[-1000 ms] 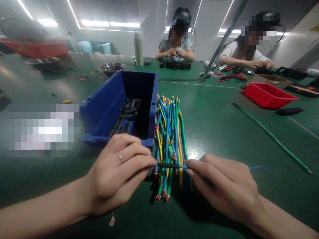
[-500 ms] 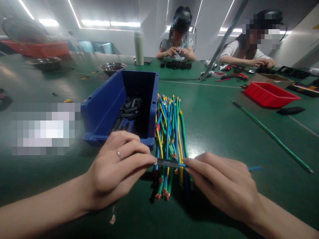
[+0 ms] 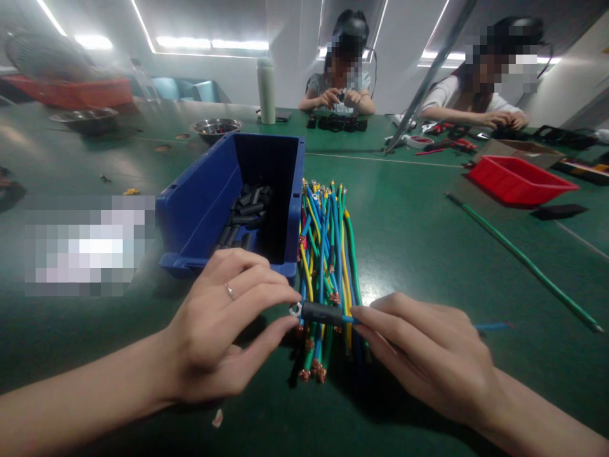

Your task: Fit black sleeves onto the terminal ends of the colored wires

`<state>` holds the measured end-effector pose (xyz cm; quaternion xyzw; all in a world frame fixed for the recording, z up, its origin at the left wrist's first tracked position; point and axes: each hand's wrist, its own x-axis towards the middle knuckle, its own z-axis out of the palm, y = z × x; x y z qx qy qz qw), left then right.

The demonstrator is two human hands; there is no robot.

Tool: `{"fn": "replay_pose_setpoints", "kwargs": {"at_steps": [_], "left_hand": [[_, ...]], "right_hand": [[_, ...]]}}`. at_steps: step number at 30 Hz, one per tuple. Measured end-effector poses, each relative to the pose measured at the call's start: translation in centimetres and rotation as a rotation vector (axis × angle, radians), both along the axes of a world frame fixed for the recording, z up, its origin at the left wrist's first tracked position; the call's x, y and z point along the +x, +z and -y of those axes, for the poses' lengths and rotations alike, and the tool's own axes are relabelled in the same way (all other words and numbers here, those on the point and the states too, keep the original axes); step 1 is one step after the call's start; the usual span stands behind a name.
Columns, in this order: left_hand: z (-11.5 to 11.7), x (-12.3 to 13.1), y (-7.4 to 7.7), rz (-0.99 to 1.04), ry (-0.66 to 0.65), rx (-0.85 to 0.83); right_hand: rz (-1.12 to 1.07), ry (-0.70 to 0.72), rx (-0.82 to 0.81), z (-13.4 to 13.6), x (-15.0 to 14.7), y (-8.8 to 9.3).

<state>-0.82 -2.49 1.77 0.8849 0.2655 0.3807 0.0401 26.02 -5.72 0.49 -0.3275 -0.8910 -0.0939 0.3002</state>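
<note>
Tbl, clock fr wire bundle: bin w/ tubes in 10 o'clock, bowl behind bin, bottle 11, tray 2, loose wire 3, R hand 4, L hand 8; sleeve over bundle

My right hand hides the middle of the blue wire, and my left hand covers part of the blue bin's front. I can't read the faint marking on the black sleeve; the fan blurs, and the view's edges cut off my forearms.
</note>
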Motion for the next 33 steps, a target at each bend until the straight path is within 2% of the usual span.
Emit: {"fn": "replay_pose_setpoints", "kwargs": {"at_steps": [22,33], "left_hand": [[-0.06,0.02,-0.27,-0.073,-0.057,-0.034],[-0.07,0.16,-0.62,-0.061,-0.077,-0.036]], "right_hand": [[-0.027,0.049,-0.077,0.05,-0.25,-0.41],[0.0,0.047,-0.038,0.0,-0.5,-0.25]]}}
